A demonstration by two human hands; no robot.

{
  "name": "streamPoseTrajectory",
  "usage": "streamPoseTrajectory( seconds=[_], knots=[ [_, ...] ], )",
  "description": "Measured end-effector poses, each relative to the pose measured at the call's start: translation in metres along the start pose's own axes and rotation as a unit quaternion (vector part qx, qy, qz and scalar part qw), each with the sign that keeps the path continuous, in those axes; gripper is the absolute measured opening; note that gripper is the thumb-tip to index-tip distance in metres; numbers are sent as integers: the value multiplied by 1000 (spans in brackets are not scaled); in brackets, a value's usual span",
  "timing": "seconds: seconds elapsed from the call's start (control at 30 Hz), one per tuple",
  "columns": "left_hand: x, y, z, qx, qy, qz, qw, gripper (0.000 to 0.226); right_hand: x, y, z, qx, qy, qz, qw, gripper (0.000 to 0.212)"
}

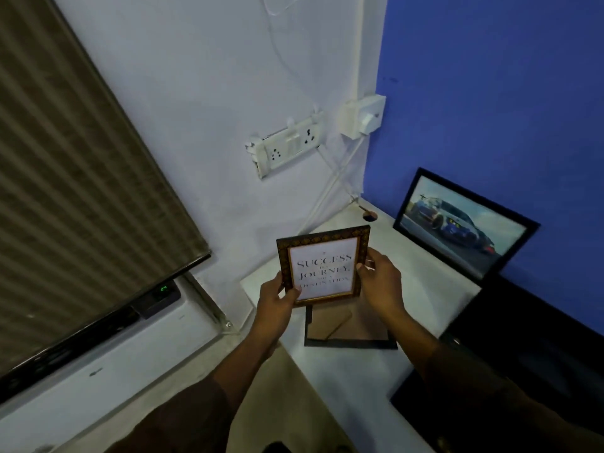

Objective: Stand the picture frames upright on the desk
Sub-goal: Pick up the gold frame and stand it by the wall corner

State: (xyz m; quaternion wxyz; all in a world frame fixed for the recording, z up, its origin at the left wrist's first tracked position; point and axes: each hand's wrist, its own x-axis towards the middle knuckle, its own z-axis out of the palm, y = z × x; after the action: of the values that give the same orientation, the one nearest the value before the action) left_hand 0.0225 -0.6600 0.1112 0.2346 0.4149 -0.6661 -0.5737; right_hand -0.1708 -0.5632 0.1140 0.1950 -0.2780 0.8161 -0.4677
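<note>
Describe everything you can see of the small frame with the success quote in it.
The small frame has a dark brown patterned border with a thin gold inner edge around a white print reading "Success is a journey"; the last line is blurred. It is held upright above the white desk, facing the camera, the left hand at its lower left corner, the right hand on its right edge.

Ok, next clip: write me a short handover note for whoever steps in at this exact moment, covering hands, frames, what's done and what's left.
Left hand grips the quote frame at its lower left edge; right hand holds its right edge. The frame is raised above the desk, face toward the camera.
Car picture already stands, leaning against the blue wall.
A third frame lies face down on the desk, brown backing up, just below the held one.
Left: set the quote frame down upright, then stand the face-down one.
</note>
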Motion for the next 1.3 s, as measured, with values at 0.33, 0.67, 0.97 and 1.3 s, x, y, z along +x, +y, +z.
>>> streamPoseTrajectory(
  seconds=[0.33,0.67,0.97,1.3],
  knots=[
    [95,-26,-26,-17,-31,-92,995,34,100,-12,61,-56,-75,5,996,31],
    [189,-41,-42,-57,-94,-147,983,42,196,-16,112,-86,-130,49,987,36],
    [234,-43,-40,-76,-75,-188,976,34,245,-28,137,-103,-167,36,980,46],
    [238,-45,-33,-50,-31,-208,976,39,246,-11,140,-96,-164,70,979,52]
  ],
)
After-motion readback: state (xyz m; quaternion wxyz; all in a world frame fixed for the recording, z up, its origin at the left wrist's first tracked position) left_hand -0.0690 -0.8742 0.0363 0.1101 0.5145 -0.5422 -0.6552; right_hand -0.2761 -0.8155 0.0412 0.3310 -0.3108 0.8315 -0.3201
